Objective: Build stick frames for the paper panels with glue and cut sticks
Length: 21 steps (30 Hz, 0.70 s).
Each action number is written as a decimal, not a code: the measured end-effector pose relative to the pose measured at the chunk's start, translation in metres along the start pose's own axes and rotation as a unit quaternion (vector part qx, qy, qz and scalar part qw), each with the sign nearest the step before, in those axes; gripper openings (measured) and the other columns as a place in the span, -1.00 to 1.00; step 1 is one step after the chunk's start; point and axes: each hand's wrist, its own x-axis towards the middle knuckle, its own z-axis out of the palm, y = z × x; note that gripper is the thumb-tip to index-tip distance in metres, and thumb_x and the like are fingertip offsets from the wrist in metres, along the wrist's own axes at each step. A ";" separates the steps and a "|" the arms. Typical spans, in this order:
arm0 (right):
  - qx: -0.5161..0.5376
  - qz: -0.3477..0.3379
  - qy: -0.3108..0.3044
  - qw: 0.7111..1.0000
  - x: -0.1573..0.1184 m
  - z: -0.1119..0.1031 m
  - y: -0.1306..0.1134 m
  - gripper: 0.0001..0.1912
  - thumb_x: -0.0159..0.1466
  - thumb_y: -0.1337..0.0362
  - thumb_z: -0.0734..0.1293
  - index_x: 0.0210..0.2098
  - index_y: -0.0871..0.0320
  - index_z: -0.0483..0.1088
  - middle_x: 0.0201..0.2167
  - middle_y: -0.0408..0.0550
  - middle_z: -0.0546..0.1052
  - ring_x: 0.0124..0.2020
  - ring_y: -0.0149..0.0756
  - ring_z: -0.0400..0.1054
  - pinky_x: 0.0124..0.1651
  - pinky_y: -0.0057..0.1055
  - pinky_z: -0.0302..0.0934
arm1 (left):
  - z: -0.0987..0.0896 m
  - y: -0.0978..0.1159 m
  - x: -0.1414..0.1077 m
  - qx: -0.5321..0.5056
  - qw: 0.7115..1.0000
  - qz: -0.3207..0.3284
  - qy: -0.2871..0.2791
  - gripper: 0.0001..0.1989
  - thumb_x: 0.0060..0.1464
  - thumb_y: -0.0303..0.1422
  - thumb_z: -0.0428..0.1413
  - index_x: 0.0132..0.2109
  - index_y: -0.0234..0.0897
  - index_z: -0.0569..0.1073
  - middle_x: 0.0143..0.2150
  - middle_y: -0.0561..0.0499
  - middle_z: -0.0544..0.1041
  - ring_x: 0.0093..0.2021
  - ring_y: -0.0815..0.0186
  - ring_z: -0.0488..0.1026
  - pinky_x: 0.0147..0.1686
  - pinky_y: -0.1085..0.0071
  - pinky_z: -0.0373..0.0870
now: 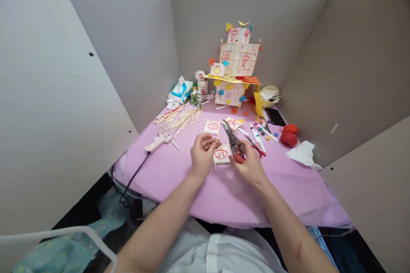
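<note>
My right hand grips a pair of pruning shears with red handles, its curved metal blades pointing up and to the left. My left hand is closed in a pinch on a thin wooden stick, of which only a small bit shows. Below and between both hands lies a white paper panel framed with sticks and marked in red. Just beyond my left fingers rests a similar framed panel. Another panel lies behind the shears, partly hidden by them.
A decorated paper-and-stick tower stands at the back. Loose wooden sticks and a corded glue gun lie left. To the right are markers, red yarn, a phone and a crumpled tissue. Grey partitions enclose the table.
</note>
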 end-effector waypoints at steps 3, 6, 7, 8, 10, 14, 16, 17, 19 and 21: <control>-0.110 0.025 -0.032 0.993 -0.011 -0.012 -0.009 -0.65 0.11 0.22 0.29 -0.11 0.15 0.24 -0.29 -0.04 0.42 -0.27 -0.22 0.32 -0.25 -0.34 0.15 | -0.003 0.001 0.001 0.018 1.000 0.021 0.014 -0.69 -0.07 -0.32 0.23 -0.20 -0.23 0.29 -0.30 0.01 0.55 -0.28 0.29 0.56 -0.18 0.34 0.50; -0.187 0.030 -0.057 0.980 -0.019 -0.021 -0.020 -0.69 0.12 0.21 0.27 -0.15 0.17 0.25 -0.27 0.01 0.44 -0.29 -0.21 0.32 -0.31 -0.36 0.10 | -0.004 0.003 0.000 0.022 0.999 0.031 0.029 -0.67 -0.06 -0.32 0.22 -0.18 -0.21 0.27 -0.29 0.02 0.56 -0.27 0.29 0.56 -0.17 0.34 0.49; -0.203 0.029 -0.063 0.977 -0.021 -0.023 -0.023 -0.70 0.12 0.21 0.27 -0.17 0.17 0.25 -0.26 0.01 0.44 -0.30 -0.21 0.32 -0.33 -0.37 0.07 | -0.004 0.003 0.000 0.023 0.999 0.033 0.032 -0.67 -0.05 -0.32 0.22 -0.17 -0.20 0.26 -0.29 0.02 0.56 -0.27 0.29 0.56 -0.18 0.34 0.49; -0.217 0.027 -0.068 0.973 -0.021 -0.025 -0.026 -0.71 0.12 0.21 0.26 -0.18 0.17 0.25 -0.26 0.02 0.44 -0.30 -0.21 0.32 -0.34 -0.38 0.06 | -0.004 0.004 0.000 0.025 0.999 0.035 0.034 -0.67 -0.05 -0.33 0.21 -0.16 -0.19 0.26 -0.29 0.02 0.56 -0.27 0.29 0.56 -0.18 0.34 0.49; -0.238 0.025 -0.070 0.968 -0.022 -0.026 -0.030 -0.72 0.11 0.21 0.27 -0.19 0.17 0.24 -0.26 0.03 0.45 -0.29 -0.20 0.32 -0.35 -0.38 0.02 | -0.004 0.005 -0.001 0.030 0.998 0.038 0.032 -0.66 -0.04 -0.34 0.20 -0.14 -0.19 0.25 -0.29 0.02 0.57 -0.27 0.30 0.56 -0.16 0.34 0.48; -0.258 0.026 -0.077 0.963 -0.020 -0.024 -0.035 -0.73 0.12 0.19 0.27 -0.21 0.17 0.23 -0.32 0.03 0.44 -0.32 -0.19 0.31 -0.37 -0.38 -0.02 | -0.005 0.007 -0.003 0.043 0.998 0.045 0.025 -0.64 -0.02 -0.37 0.18 -0.10 -0.17 0.22 -0.28 0.02 0.57 -0.25 0.31 0.56 -0.14 0.34 0.46; -0.256 0.024 -0.085 0.963 -0.022 -0.023 -0.038 -0.74 0.12 0.19 0.26 -0.23 0.16 0.22 -0.34 0.02 0.43 -0.33 -0.19 0.31 -0.36 -0.37 -0.02 | -0.009 0.008 -0.007 0.053 0.997 0.050 0.030 -0.62 -0.02 -0.38 0.18 -0.08 -0.17 0.21 -0.27 0.02 0.57 -0.24 0.30 0.55 -0.13 0.34 0.46; -0.252 0.021 -0.090 0.963 -0.024 -0.022 -0.040 -0.75 0.11 0.20 0.26 -0.24 0.16 0.22 -0.35 0.02 0.43 -0.33 -0.19 0.31 -0.36 -0.37 -0.01 | -0.012 0.008 -0.010 0.060 0.996 0.052 0.035 -0.61 -0.02 -0.39 0.18 -0.07 -0.17 0.21 -0.26 0.01 0.57 -0.23 0.30 0.55 -0.13 0.34 0.46; -0.244 0.017 -0.105 0.964 -0.030 -0.021 -0.045 -0.76 0.11 0.21 0.26 -0.24 0.15 0.23 -0.35 0.01 0.43 -0.33 -0.18 0.30 -0.35 -0.37 -0.01 | -0.019 0.010 -0.019 0.076 0.994 0.056 0.047 -0.60 -0.01 -0.38 0.18 -0.04 -0.17 0.20 -0.25 0.00 0.57 -0.22 0.30 0.55 -0.12 0.35 0.46; -0.233 0.019 -0.124 0.964 -0.038 -0.019 -0.050 -0.76 0.09 0.22 0.27 -0.25 0.14 0.24 -0.37 0.00 0.42 -0.34 -0.18 0.31 -0.34 -0.37 -0.01 | -0.027 0.011 -0.029 0.093 0.992 0.055 0.061 -0.59 -0.01 -0.38 0.18 -0.03 -0.17 0.21 -0.26 0.00 0.57 -0.21 0.31 0.55 -0.12 0.35 0.45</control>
